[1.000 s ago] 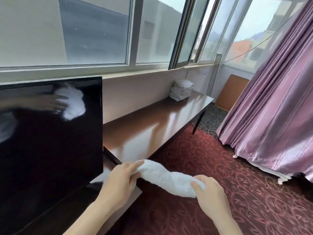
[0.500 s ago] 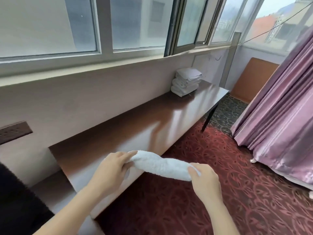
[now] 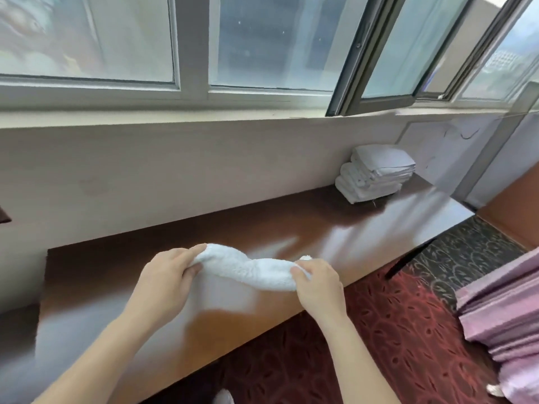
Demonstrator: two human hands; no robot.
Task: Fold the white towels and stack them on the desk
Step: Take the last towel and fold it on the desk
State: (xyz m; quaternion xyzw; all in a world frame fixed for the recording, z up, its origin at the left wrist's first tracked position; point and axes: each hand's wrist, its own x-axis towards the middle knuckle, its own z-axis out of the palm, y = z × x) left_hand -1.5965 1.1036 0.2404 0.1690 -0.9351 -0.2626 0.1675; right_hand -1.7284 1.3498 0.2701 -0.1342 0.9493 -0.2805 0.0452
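Windows above; glossy brown desk below. Left hand grips bunched white towel (held above desk), right hand pinches other end. Folded stack far right; pink curtain.

Low in the frame's centre, the left hand and right hand each grip one end of a bunched white towel, held above the brown desk. A stack of folded towels sits on the desk at right centre against the wall. Pink curtain hangs lower right; windows fill the top.
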